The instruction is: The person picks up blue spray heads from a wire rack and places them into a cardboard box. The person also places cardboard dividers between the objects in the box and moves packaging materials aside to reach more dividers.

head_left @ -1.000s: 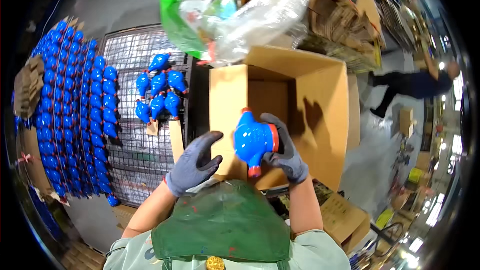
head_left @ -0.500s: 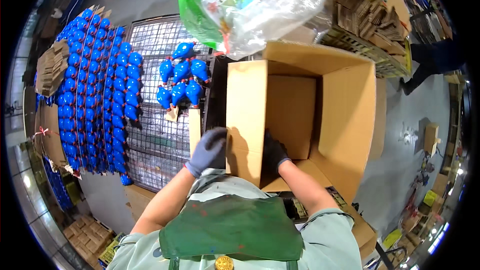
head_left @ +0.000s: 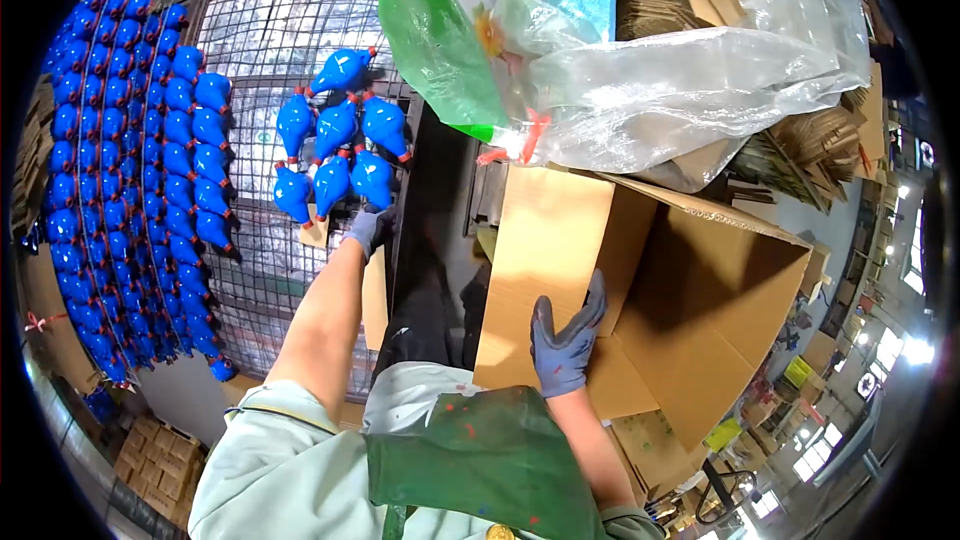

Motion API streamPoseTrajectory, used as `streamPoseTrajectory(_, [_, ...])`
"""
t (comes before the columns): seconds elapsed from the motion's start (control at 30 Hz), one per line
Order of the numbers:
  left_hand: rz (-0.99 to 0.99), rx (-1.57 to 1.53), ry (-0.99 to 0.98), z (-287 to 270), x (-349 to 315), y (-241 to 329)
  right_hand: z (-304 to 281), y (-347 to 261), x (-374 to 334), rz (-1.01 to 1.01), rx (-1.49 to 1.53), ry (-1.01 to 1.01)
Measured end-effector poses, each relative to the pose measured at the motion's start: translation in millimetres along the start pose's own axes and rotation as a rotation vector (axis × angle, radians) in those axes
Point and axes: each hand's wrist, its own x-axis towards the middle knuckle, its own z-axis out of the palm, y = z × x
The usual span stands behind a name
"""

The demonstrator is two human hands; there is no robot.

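Observation:
My left hand (head_left: 371,227), in a grey glove, reaches forward to the lower right piece of a small cluster of glossy blue bulb-shaped pieces (head_left: 334,128) with red tips. It meets the near end of that blue piece (head_left: 372,178); its fingers are mostly hidden, so a grip cannot be made out. The cluster lies on a wire-mesh rack. My right hand (head_left: 566,345), also gloved, is open with thumb and fingers spread, at the open cardboard box (head_left: 700,290). It lies in front of the box's left flap (head_left: 540,260), holding nothing visible.
Many more blue pieces (head_left: 120,160) hang in strung rows over the left of the mesh rack (head_left: 260,290). Clear and green plastic bags (head_left: 640,90) bulge over the box's far side. Folded cardboard (head_left: 815,145) is stacked at the far right. A cardboard strip (head_left: 374,300) lies by my left forearm.
My left hand has moved forward from beside the flap to the blue cluster. My right hand has come out of the box to its flap. The view has shifted, and the box appears tilted.

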Motion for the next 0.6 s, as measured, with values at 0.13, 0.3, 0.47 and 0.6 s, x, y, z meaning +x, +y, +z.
streamPoseTrajectory(0.13, [-0.067, -0.172, -0.268, 16.9, -92.9, 6.8, -1.6, -7.6, 1.2, 0.013, 0.0, 0.0])
streamPoseTrajectory(0.3, [0.089, 0.345, -0.338, 66.3, -233.2, 7.2, -21.7, -18.7, -9.9, -0.537, 0.0, 0.27])
streamPoseTrajectory(0.47, [0.735, 1.274, -0.606, 136.0, -297.1, 50.9, -60.4, -33.1, -2.1, 0.171, 1.271, -0.802])
streamPoseTrajectory(0.6, [0.969, 1.514, -0.671, 252.9, -335.8, 59.3, -129.6, -8.8, -0.2, -0.174, 0.968, -1.007])
